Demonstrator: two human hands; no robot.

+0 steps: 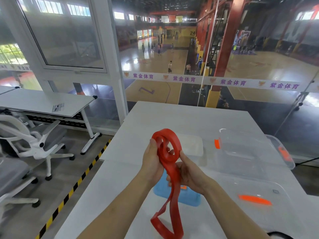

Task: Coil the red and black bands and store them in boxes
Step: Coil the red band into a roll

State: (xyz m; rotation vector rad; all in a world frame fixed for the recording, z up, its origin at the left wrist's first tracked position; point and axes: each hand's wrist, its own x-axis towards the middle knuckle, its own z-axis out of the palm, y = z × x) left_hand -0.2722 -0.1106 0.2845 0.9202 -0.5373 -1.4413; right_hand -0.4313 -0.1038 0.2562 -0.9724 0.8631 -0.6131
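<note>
Both hands hold a wide red band (172, 171) above the white table (189, 118). Its upper part is wound into a loose coil; the rest hangs down in a long loop to the table's near edge. My left hand (151, 161) grips the coil's left side. My right hand (189, 175) holds the band under the coil, thumb on the coil's right edge. A clear plastic box (241, 149) with orange latches stands open at the right. A sliver of something black (279, 234), perhaps the black band, shows at the bottom right.
A blue lid (188, 195) lies flat under my hands. A white lidded box (191, 145) sits behind the coil. A clear lid with an orange latch (255, 195) lies at the near right. White chairs (34, 144) and another table (43, 102) stand at the left; a glass wall is ahead.
</note>
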